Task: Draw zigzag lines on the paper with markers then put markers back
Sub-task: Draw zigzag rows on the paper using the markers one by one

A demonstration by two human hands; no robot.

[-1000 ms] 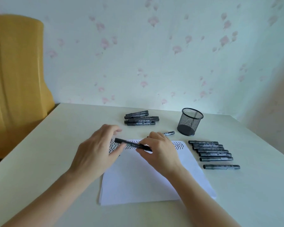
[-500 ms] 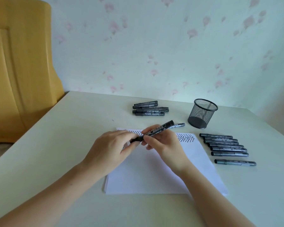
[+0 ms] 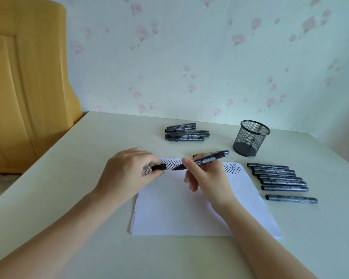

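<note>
While the cap's off, here's how it all sits around the paper:

Right hand point(image 3: 208, 174): fingers pinched round the open marker point(image 3: 204, 160), held above the top part of the paper point(image 3: 191, 208), tip pointing left and slightly down, back end angled up toward the mesh cup.

Left hand point(image 3: 127, 174): fingers curled on the black cap point(image 3: 159, 167), just left of the marker tip and clearly apart from it (small gap between the two), over the paper's top-left corner.

Paper: white stack lying flat on the counter point(image 3: 69, 198), with a band of black zigzag lines point(image 3: 232, 168) along its top edge, partly hidden by both hands.

Loose marker point(image 3: 195, 155): lies just past the paper's top edge, mostly hidden behind the held one.

Marker row point(image 3: 278, 178): six side by side right of the paper, plus a single marker point(image 3: 291, 198) a bit nearer, set apart from them.

Marker pile point(image 3: 186, 133): well beyond the paper's top edge.

Mesh cup point(image 3: 250, 137): black, upright, beyond the paper's top-right corner; I can't tell if anything's inside.

Yellow chair point(image 3: 28, 87): far left of the paper, off the counter.
</note>
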